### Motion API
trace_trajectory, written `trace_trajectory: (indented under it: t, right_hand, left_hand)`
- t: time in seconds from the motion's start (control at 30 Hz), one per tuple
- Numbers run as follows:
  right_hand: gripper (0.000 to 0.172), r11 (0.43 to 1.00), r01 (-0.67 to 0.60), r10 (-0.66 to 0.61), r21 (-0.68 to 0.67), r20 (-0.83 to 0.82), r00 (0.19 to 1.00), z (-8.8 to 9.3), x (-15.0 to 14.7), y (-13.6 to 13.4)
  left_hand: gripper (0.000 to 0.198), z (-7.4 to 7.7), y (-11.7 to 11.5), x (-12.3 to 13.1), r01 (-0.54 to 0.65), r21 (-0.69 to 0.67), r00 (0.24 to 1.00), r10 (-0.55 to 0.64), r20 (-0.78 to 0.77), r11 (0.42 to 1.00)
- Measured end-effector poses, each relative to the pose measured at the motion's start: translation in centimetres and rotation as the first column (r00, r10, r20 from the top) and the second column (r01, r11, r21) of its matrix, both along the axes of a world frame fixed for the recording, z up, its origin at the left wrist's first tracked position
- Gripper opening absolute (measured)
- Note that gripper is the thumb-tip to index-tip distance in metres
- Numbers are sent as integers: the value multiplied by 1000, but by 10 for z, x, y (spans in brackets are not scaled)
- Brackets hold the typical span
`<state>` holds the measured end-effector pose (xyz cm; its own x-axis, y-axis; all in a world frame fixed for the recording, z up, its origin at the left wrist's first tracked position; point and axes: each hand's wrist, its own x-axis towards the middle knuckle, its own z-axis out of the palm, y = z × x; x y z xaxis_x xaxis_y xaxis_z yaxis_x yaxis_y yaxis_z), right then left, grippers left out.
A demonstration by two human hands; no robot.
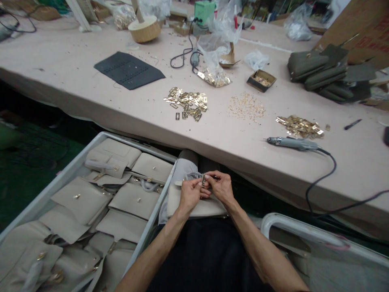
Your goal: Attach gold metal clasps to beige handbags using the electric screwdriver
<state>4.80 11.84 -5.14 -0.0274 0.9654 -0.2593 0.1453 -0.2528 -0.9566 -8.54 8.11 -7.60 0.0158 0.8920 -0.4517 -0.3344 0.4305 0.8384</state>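
Observation:
A beige handbag [194,207] lies on my lap below the table edge. My left hand [190,194] and my right hand [221,187] meet over its top, fingers pinched together around a small metal fitting [203,179] on the bag's grey handle strap [191,175]. Both hands are closed on that fitting and strap. What exactly the fingertips do is too small to tell.
A bin [100,140] at my left holds several beige bags. On the table [91,97] lie piles of gold clasps [187,102], small screws [246,106], more gold plates [299,126], an electric screwdriver [291,142] with cable, dark green bags [322,71] and a black pad [129,69].

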Motion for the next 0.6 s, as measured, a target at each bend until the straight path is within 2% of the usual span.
trace_trajectory:
  t: [0.17, 0.37, 0.6]
  right_hand:
    - [29, 1000, -6, 6, 12, -8, 1000, -6, 0, 0]
    - [20, 989, -67, 55, 131, 89, 994, -10, 5, 2]
    - [24, 954, -228, 198, 196, 160, 967, -6, 18, 7]
  left_hand:
    - [35, -1, -1, 1, -9, 2, 1000, 9, -18, 1000]
    - [31, 2, 0, 4, -80, -8, 997, 79, -26, 997]
    - [34, 4, -3, 3, -125, -16, 991, 124, -40, 992]
